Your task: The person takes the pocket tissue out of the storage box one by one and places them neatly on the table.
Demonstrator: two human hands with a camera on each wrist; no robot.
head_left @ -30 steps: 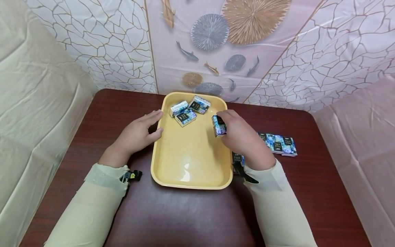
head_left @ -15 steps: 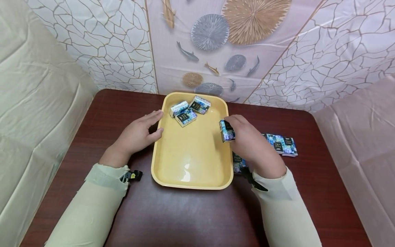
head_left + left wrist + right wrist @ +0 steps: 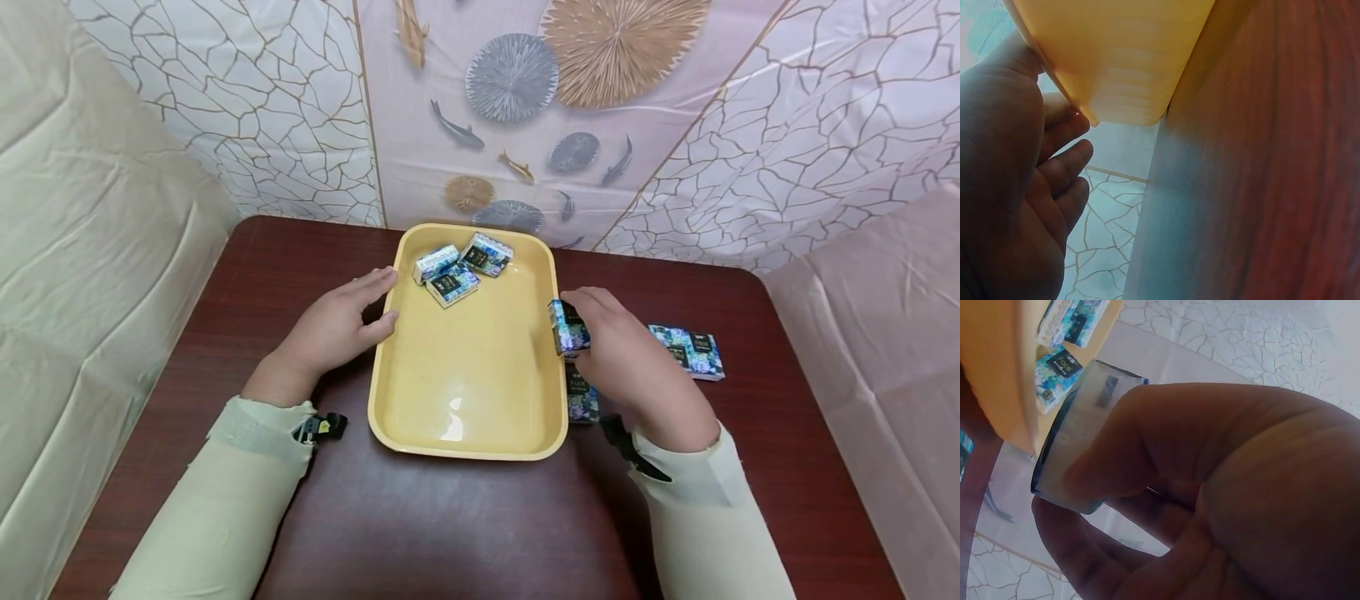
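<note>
My right hand (image 3: 633, 362) pinches a small pocket tissue pack (image 3: 567, 327) with a blue floral print and a black label, over the right rim of the yellow tray (image 3: 468, 456). In the right wrist view, the thumb lies across the pale face of the held pack (image 3: 1079, 434) and a finger is at its lower edge. My left hand (image 3: 333, 329) rests its fingertips and thumb against the tray's left rim, fingers fairly straight. Inside the tray, three similar packs lie at the far left: one flat (image 3: 452, 287), one on edge (image 3: 435, 264), one behind (image 3: 487, 254).
Beside the tray's right side lies another tissue pack (image 3: 582, 396), partly under my right hand's outline. Further right, several more packs (image 3: 701, 357) lie in a row on the dark wooden table (image 3: 465, 525). A patterned cloth wall (image 3: 300, 108) stands behind the table.
My right hand has moved right and toward me with the tissue pack, from above the tray's interior to its right rim. The left hand and tray have stayed put.
</note>
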